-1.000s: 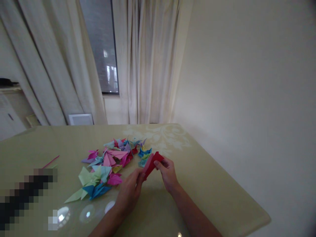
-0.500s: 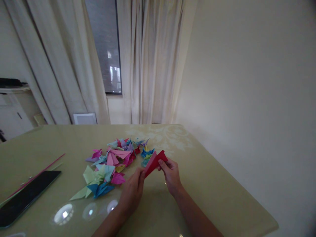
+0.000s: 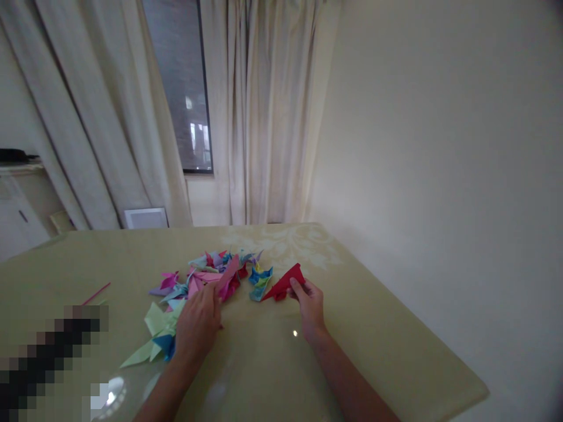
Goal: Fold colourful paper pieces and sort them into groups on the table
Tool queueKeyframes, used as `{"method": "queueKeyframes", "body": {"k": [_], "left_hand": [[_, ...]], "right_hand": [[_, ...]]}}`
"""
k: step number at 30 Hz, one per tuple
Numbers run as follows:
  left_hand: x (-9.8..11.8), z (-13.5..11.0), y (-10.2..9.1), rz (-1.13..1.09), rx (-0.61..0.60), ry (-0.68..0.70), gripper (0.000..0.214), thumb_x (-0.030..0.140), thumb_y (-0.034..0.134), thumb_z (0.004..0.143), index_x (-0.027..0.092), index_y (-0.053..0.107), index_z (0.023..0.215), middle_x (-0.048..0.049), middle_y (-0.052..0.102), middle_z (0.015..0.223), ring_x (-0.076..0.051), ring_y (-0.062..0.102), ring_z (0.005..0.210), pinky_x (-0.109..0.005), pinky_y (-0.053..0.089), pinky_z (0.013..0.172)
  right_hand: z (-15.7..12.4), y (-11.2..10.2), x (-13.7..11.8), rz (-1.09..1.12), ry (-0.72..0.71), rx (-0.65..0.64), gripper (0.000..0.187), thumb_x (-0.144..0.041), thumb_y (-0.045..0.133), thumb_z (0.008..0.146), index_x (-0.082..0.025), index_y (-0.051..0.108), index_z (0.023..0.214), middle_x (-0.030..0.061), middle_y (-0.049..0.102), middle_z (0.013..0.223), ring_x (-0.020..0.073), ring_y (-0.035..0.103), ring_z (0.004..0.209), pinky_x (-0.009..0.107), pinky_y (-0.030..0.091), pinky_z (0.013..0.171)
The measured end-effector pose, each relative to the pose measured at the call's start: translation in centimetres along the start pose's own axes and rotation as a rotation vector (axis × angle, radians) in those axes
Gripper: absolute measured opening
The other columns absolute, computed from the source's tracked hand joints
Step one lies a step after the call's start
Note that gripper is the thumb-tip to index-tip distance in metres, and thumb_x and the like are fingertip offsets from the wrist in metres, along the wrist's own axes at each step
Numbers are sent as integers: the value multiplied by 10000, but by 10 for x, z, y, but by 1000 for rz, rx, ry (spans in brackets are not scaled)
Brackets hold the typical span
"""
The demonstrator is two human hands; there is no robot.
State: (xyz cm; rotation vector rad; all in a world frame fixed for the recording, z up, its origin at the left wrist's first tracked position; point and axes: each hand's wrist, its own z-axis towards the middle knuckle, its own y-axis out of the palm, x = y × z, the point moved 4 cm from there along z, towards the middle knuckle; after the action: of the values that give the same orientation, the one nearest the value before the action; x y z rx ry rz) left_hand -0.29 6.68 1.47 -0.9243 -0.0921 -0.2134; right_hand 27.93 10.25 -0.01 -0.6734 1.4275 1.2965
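Observation:
My right hand [image 3: 310,303] pinches a folded red paper piece [image 3: 285,283] just above the pale green table [image 3: 360,328]. My left hand [image 3: 199,321] has reached left over a heap of coloured origami figures [image 3: 206,280] and grips a pink folded paper [image 3: 227,273] between its fingers. Light green and blue origami pieces [image 3: 155,340] lie partly under that hand and wrist.
A thin pink strip [image 3: 95,293] lies on the table at the left, next to a blurred-out dark patch [image 3: 48,357]. Curtains [image 3: 264,111] and a window [image 3: 180,88] stand behind the table; a bare wall [image 3: 440,146] runs along its right edge.
My left hand let go of the red paper and moved left onto the origami heap, taking a pink piece. My right hand keeps the red paper, shifted slightly right.

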Motion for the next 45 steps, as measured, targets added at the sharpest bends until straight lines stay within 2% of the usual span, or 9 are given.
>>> {"method": "queueKeyframes", "body": {"k": [4,8,15,20,23,26,34,38,45], "left_hand": [[-10,-1,-3,230,-148,-52,312,121,383,1010,123,594,1240,-164,751,1079,-323,715,1006,-399,499,814],[-4,-1,-8,249,-183,-72,338,68,366,1006,115,583,1260,-156,737,1127,-313,697,1067,-389,492,851],[-8,0,3,-38,-24,-32,288,107,337,1030,127,556,1216,-158,747,1068,-294,722,967,-381,528,812],[25,-8,-1,-270,162,80,283,339,359,1108,168,555,1219,-118,742,1053,-268,732,952,-372,557,827],[52,-16,-2,-323,168,205,327,435,370,1112,188,570,1188,-102,739,1021,-261,730,926,-361,564,789],[66,-20,0,-337,158,267,328,437,357,1117,197,579,1139,-76,724,931,-243,720,836,-347,558,732],[60,-17,-2,-226,189,279,388,501,376,1100,185,580,1191,-104,711,1021,-267,718,938,-375,572,801],[63,-18,2,-158,132,266,442,496,295,1110,196,617,1063,-81,656,948,-227,687,789,-338,542,688],[66,-21,7,-189,138,362,369,473,379,1102,194,606,1017,-62,682,877,-249,684,794,-368,543,704]], "right_hand": [[-1,1,-1,-4,15,-5,487,-555,922,664,-133,797,874,91,777,786,193,699,673,311,587,666],[-7,5,-1,-17,28,-31,512,-565,911,676,-130,788,917,100,793,826,207,727,699,310,601,660],[-4,5,1,19,32,-4,528,-566,919,655,-148,721,909,83,783,797,217,737,657,323,609,631],[-3,6,-1,-2,-10,-58,461,-527,895,709,-150,736,923,83,791,867,212,741,740,320,599,710],[-6,8,-2,-29,-14,-115,407,-497,887,728,-145,768,893,79,788,875,197,714,763,302,575,728],[-9,11,-3,-37,-2,-186,377,-484,882,751,-145,779,881,71,776,840,180,681,723,292,554,704],[-21,25,-2,33,83,-388,388,-512,885,769,-160,797,906,54,743,804,165,676,686,289,565,675],[-28,31,4,37,148,-537,418,-522,899,751,-153,814,927,77,755,801,187,712,709,300,577,691],[-27,33,2,-7,90,-588,341,-494,876,788,-167,809,854,51,729,707,152,666,625,260,527,639]]}}
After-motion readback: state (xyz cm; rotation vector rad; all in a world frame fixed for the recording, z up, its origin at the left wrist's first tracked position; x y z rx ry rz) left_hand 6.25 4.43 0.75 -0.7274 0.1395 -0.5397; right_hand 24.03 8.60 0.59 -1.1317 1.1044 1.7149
